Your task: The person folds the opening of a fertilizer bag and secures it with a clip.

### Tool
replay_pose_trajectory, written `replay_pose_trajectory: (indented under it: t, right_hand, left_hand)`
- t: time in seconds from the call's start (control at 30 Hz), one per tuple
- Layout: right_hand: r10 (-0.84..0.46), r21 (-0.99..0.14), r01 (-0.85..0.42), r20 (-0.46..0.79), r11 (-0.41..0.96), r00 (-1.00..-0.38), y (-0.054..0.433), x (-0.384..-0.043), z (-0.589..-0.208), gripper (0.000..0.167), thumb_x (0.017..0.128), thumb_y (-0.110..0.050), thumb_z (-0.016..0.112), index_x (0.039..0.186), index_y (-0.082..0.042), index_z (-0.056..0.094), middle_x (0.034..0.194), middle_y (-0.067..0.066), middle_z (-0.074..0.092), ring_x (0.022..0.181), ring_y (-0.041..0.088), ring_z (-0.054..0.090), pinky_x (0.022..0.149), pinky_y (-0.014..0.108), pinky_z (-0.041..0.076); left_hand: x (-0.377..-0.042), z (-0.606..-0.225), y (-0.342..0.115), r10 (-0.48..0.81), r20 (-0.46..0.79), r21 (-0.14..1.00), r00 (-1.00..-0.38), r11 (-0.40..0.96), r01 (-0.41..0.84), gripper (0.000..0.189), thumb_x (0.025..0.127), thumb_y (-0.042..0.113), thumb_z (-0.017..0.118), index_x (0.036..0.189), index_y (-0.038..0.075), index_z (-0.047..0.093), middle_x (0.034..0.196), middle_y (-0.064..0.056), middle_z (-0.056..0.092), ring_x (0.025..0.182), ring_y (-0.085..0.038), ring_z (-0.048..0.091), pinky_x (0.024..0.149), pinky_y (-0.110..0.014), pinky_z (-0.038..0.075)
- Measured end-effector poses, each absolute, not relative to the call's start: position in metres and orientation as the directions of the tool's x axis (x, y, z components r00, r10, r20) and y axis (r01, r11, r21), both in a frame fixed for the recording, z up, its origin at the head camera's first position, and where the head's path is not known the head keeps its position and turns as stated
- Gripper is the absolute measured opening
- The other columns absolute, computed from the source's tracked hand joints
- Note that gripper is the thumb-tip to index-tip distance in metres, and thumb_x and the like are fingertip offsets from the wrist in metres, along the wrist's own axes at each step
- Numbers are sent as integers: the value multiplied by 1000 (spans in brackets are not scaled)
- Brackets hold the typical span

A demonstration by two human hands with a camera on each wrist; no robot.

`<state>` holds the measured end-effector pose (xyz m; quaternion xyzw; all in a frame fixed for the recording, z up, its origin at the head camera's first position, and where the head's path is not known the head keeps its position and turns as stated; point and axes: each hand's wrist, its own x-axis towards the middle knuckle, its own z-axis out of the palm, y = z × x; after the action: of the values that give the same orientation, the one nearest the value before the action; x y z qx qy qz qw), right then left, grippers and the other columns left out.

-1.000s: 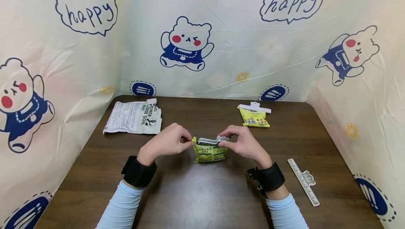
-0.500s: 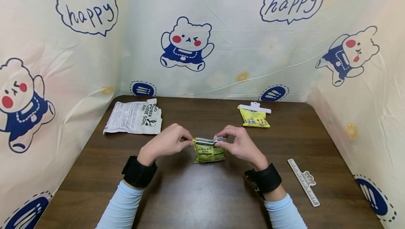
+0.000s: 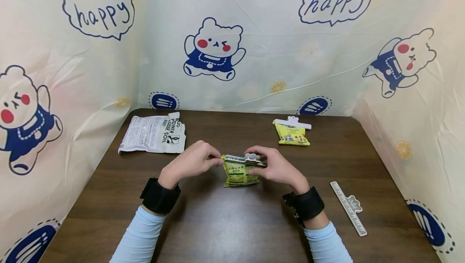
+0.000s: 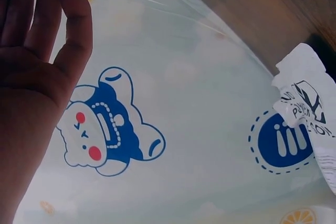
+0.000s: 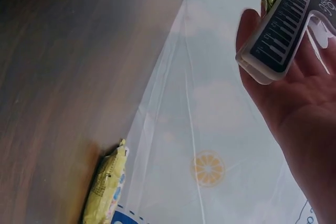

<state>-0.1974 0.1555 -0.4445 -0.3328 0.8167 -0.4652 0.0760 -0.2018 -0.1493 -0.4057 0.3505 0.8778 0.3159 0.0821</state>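
Observation:
A yellow-green plastic packet (image 3: 240, 173) stands at the middle of the table. Across its top edge sits a long bag clip (image 3: 239, 159) with a cloud-shaped handle. My left hand (image 3: 197, 159) pinches the packet's upper left corner between thumb and fingertips. At the other end my right hand (image 3: 279, 166) is spread around the clip, thumb at the packet's front and fingers behind, off the handle. The right wrist view shows the clip's piano-key pattern (image 5: 283, 30) in front of the palm. In the left wrist view the left fingers (image 4: 77, 30) show, but the packet does not.
A white-grey soil bag (image 3: 154, 134) lies at the back left of the table (image 3: 218, 230). Back right, another yellow packet (image 3: 293, 134) has a white clip (image 3: 292, 122) along its top. One loose grey-white clip (image 3: 348, 208) lies near the right edge. A printed curtain (image 3: 276, 53) surrounds the table.
The right thumb and fingers have parted from the clip's handle, which now shows fully above the packet's top. The clip slid slightly left earlier. The left hand keeps its pinch.

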Motion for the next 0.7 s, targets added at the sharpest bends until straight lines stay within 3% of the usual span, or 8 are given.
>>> replay_pose_trajectory:
  t: [0.13,0.37,0.57,0.7]
  right_hand:
    - [-614,-805,-459,155,375,-774,155,-199,-446,46,90,-1,83,132,-9,64,122,3,68,110,22,63,96,47,53]
    - [-556,-800,-451,182,396,-811,156,-201,-450,50,87,5,83,128,-12,63,124,4,69,106,22,64,87,45,53]
    - [-450,-802,-367,139,471,-882,156,-202,-452,48,85,-2,88,122,-12,58,107,3,68,86,23,58,76,40,49]
    - [-392,-811,-294,87,505,-916,157,-203,-454,48,85,-4,88,120,-11,55,97,4,64,83,24,57,74,39,48]
  left_hand:
    - [-203,-409,-148,653,93,591,-752,572,569,9,101,14,75,97,15,83,87,4,75,65,-7,54,64,-31,47]
    - [-203,-413,-143,607,104,574,-788,610,546,10,102,16,73,97,15,82,86,5,74,66,-8,56,66,-32,49]
    - [-199,-414,-140,549,94,540,-831,673,506,9,100,21,76,92,21,80,81,11,70,66,-8,56,63,-33,48]
    - [-197,-415,-137,623,38,565,-781,632,531,5,99,17,76,97,18,80,85,11,71,71,-7,61,68,-32,52]
